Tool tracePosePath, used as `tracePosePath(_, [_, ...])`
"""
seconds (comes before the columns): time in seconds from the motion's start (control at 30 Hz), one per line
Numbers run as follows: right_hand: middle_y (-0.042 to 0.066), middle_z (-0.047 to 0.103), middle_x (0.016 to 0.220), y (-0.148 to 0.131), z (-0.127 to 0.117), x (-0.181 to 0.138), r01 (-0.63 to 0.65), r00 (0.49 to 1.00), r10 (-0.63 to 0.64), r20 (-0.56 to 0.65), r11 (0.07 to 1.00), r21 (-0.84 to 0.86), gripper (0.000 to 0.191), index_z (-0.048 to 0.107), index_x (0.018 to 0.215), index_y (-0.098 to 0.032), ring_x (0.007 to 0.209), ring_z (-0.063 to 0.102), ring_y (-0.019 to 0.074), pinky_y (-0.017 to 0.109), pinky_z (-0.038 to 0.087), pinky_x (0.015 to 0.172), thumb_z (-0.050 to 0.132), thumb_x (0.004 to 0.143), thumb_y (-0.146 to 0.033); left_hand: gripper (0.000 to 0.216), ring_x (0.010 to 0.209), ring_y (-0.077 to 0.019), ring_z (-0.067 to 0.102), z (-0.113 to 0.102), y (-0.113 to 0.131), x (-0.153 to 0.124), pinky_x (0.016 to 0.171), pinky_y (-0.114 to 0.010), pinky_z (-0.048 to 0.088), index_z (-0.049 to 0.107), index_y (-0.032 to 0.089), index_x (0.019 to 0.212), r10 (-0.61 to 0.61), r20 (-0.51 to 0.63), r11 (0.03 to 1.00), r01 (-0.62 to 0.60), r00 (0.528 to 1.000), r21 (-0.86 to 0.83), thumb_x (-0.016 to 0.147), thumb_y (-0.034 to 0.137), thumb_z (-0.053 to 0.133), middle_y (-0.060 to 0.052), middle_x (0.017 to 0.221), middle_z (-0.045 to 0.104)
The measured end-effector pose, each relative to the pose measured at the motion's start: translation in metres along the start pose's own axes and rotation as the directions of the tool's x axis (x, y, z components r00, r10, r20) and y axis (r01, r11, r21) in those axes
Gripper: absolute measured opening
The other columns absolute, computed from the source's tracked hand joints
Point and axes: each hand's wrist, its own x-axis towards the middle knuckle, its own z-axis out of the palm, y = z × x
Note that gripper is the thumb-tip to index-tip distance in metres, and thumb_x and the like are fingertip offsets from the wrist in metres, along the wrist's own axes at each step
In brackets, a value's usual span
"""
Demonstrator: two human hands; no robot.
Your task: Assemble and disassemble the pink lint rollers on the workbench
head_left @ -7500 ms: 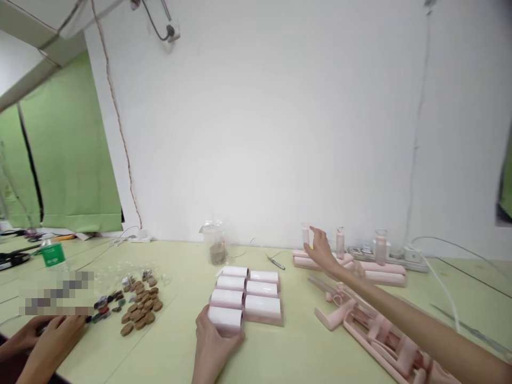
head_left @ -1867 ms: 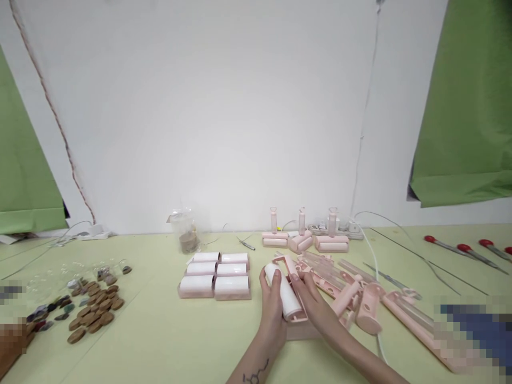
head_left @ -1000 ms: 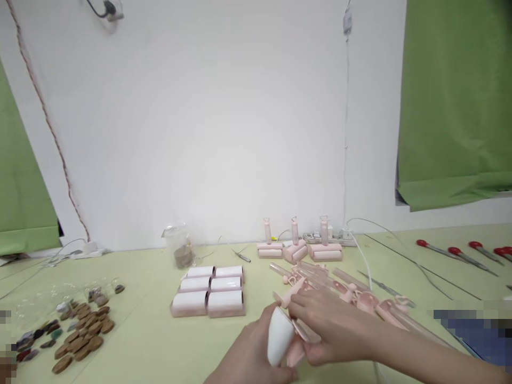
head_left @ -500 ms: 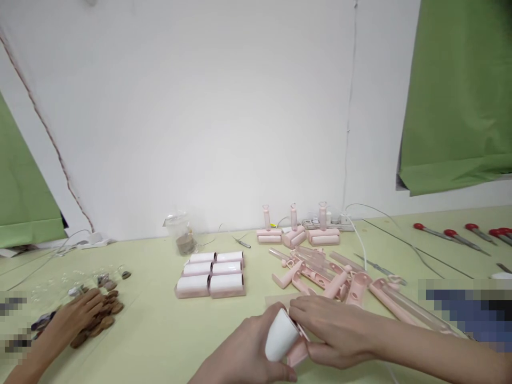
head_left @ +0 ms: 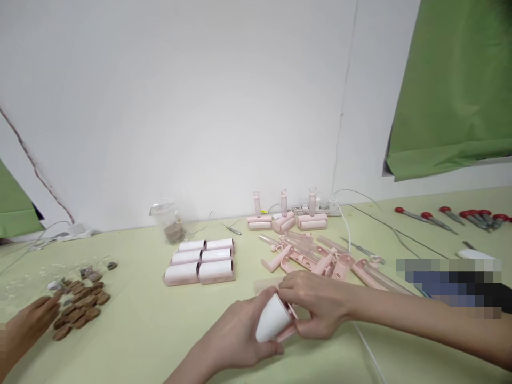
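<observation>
In front of me my left hand (head_left: 240,333) is wrapped round a white roll (head_left: 273,319), which is tilted with its open end facing up and right. My right hand (head_left: 314,301) is closed at that end, fingers pressed on a pink plastic piece (head_left: 287,333) that sits against the roll. The right fingers hide most of how the two parts join. Just behind my hands lies a pile of loose pink plastic parts (head_left: 326,261) and clear tubes. Left of the pile, several white rolls in pink holders (head_left: 216,271) stand in two columns.
At the left, a co-worker's hand (head_left: 34,322) touches brown disc-shaped pieces (head_left: 82,301). Finished-looking pink units (head_left: 312,221) stand by the wall near a power strip (head_left: 302,209). Red-tipped tools (head_left: 438,221) lie far right. A white cable (head_left: 370,352) crosses the table; a clear bag (head_left: 170,224) stands behind.
The view has shifted slightly right. My hands still grip the roll and pink piece, with the right fingers curled more tightly at its end. The co-worker's hand has drawn left off the brown discs.
</observation>
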Motion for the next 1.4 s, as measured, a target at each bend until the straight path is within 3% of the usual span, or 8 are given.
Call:
tracePosePath(0.13, [0.003, 0.059, 0.069, 0.003, -0.014, -0.006, -0.167, 0.985, 0.169, -0.019, 0.982, 0.084, 0.020, 0.057, 0.081, -0.017, 0.058, 0.050, 0.0156, 0.025, 0.035, 0.051, 0.054, 0.066, -0.029, 0.048, 0.075, -0.0232, 0.058, -0.005, -0.001, 0.003, 0.060, -0.025, 0.043, 0.050, 0.030, 0.110, 0.000, -0.010, 1.000, 0.000, 1.000, -0.004, 0.065, 0.018, 0.059, -0.001, 0.089, 0.064])
tracePosePath(0.27, [0.003, 0.059, 0.077, 0.016, -0.018, -0.012, -0.288, 0.945, 0.326, -0.018, 0.859, 0.424, 0.032, 0.058, 0.088, -0.018, 0.067, 0.054, 0.0158, 0.024, 0.040, 0.055, 0.057, 0.070, -0.045, 0.041, 0.062, -0.0184, 0.058, -0.005, 0.002, 0.013, 0.054, -0.024, 0.045, 0.055, 0.025, 0.106, 0.038, -0.093, 0.989, -0.051, 0.995, -0.138, 0.065, 0.016, 0.057, -0.002, 0.077, 0.064])
tracePosePath(0.43, [0.003, 0.058, 0.088, 0.024, 0.008, -0.008, -0.132, 0.873, 0.455, -0.178, 0.570, 0.811, 0.033, 0.054, 0.090, -0.019, 0.084, 0.055, 0.0178, 0.030, 0.044, 0.073, 0.059, 0.071, -0.045, 0.049, 0.037, -0.0093, 0.048, 0.003, 0.003, 0.033, 0.039, -0.023, 0.041, 0.047, 0.023, 0.116, -0.055, -0.128, 0.936, 0.007, 0.990, -0.351, 0.068, 0.025, 0.058, -0.003, 0.075, 0.062])
tracePosePath(0.53, [0.003, 0.056, 0.089, 0.025, 0.014, -0.002, -0.031, 0.769, 0.576, -0.276, 0.466, 0.884, 0.031, 0.049, 0.090, -0.021, 0.088, 0.055, 0.0193, 0.032, 0.045, 0.075, 0.058, 0.072, -0.045, 0.092, 0.079, -0.0211, 0.059, 0.004, -0.010, 0.043, 0.073, -0.034, 0.047, 0.022, 0.026, 0.132, -0.011, -0.246, 0.934, -0.078, 0.969, -0.348, 0.055, 0.027, 0.072, -0.008, 0.105, 0.055])
tracePosePath(0.63, [0.004, 0.057, 0.095, 0.029, 0.007, 0.005, -0.089, 0.676, 0.650, -0.346, 0.538, 0.838, 0.031, 0.051, 0.096, -0.022, 0.092, 0.053, 0.0204, 0.032, 0.044, 0.076, 0.054, 0.075, -0.045, 0.117, 0.115, -0.0272, 0.037, 0.005, -0.040, 0.046, 0.099, -0.041, 0.027, 0.007, 0.023, 0.135, 0.062, -0.291, 0.938, -0.156, 0.955, -0.309, 0.044, 0.025, 0.080, -0.011, 0.123, 0.039])
tracePosePath(0.7, [0.005, 0.056, 0.101, 0.032, 0.004, 0.010, -0.174, 0.710, 0.601, -0.367, 0.655, 0.735, 0.034, 0.053, 0.103, -0.024, 0.093, 0.052, 0.0206, 0.032, 0.043, 0.078, 0.052, 0.077, -0.045, 0.115, 0.115, -0.0262, 0.037, 0.010, -0.065, 0.045, 0.100, -0.041, 0.025, 0.004, 0.022, 0.134, 0.017, -0.227, 0.937, -0.095, 0.974, -0.337, 0.046, 0.026, 0.079, -0.012, 0.123, 0.037])
tracePosePath(0.87, [0.003, 0.053, 0.086, 0.028, 0.019, 0.026, -0.280, 0.915, 0.361, -0.181, 0.890, 0.359, 0.030, 0.055, 0.107, -0.028, 0.078, 0.052, 0.0175, 0.028, 0.041, 0.067, 0.043, 0.083, -0.042, 0.096, 0.104, -0.0203, 0.047, 0.032, -0.102, 0.038, 0.092, -0.036, 0.034, 0.005, 0.025, 0.129, -0.075, -0.088, 0.900, 0.029, 0.993, -0.436, 0.058, 0.018, 0.069, -0.006, 0.113, 0.047])
tracePosePath(1.4, [0.004, 0.050, 0.087, 0.002, 0.038, 0.037, -0.319, 0.936, 0.331, -0.122, 0.941, 0.110, 0.025, 0.054, 0.105, -0.028, 0.078, 0.049, 0.0163, 0.023, 0.037, 0.058, 0.035, 0.088, -0.022, 0.084, 0.101, -0.0216, 0.050, 0.036, -0.101, 0.038, 0.086, -0.035, 0.039, 0.018, 0.023, 0.121, -0.054, -0.090, 0.865, 0.002, 0.994, -0.502, 0.056, 0.015, 0.070, -0.006, 0.111, 0.050])
